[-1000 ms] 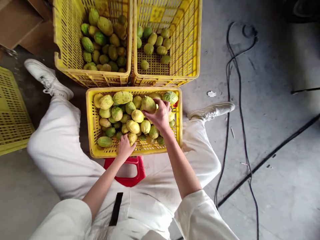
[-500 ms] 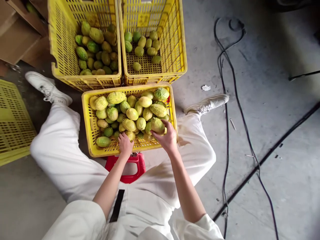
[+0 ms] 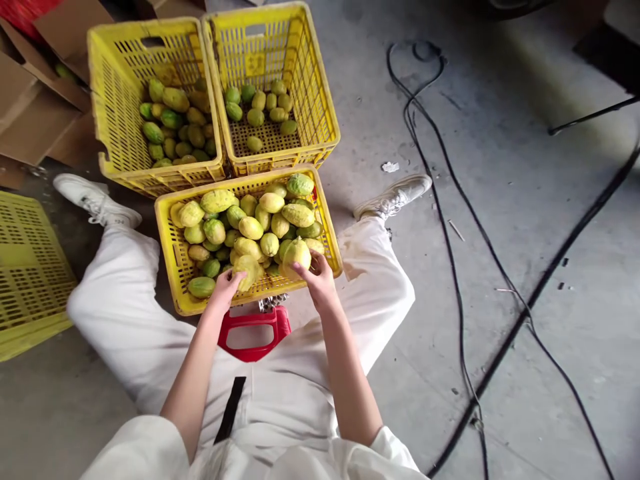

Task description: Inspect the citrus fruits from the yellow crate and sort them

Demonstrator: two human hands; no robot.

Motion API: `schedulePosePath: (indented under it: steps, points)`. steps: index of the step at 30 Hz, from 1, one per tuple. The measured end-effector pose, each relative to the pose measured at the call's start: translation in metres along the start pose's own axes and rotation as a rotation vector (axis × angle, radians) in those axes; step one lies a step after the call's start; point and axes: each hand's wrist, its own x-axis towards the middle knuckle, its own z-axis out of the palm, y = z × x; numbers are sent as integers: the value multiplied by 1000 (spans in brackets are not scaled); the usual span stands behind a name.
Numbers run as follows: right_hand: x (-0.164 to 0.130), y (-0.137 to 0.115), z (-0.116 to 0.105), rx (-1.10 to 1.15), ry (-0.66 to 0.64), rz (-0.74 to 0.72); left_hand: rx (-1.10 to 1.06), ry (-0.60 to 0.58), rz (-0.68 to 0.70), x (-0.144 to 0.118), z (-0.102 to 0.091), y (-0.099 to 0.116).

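Between my legs sits a shallow yellow plastic crate (image 3: 325,220), heaped with oval yellow-green fruit (image 3: 251,228), some smooth and some wrinkled. Over its near side, my left hand (image 3: 226,288) has its fingers closed on the edge of a yellow fruit (image 3: 247,272). My right hand (image 3: 320,281) grips a rounder, pale yellow fruit (image 3: 297,255), raised a little above the heap near the right corner. Parts of the fingers are hidden behind both fruits.
Two deep yellow crates, left (image 3: 113,120) and right (image 3: 320,93), stand beyond with similar fruit inside. Another yellow crate (image 3: 25,267) is at far left, cardboard (image 3: 65,40) behind. A red handle (image 3: 280,325) shows below the shallow crate. Black cables (image 3: 453,267) cross the floor.
My left hand has lifted a yellow fruit from the heap's near edge. The fruit in my right hand has turned and moved slightly left. The whole view has shifted.
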Motion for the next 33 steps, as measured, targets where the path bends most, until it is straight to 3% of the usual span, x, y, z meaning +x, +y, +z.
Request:
schedulePosePath:
  steps: [7,10,13,19,25,33]
  points:
    - [-3,-51,36,409,-273,-27,-451,-98,206,-40,-10,79]
    - [-4,-76,56,479,-326,-104,-586,-95,369,-52,-10,111]
    - [-15,-92,67,478,-311,-219,-630,-84,473,-63,-16,128]
    - [-53,-92,63,479,-219,-353,-813,-183,393,-80,-36,119]
    - [-75,-70,58,405,-200,-275,-900,-250,242,-94,-34,110]
    - [-72,-57,47,182,-19,-352,-797,-182,140,-95,-38,95]
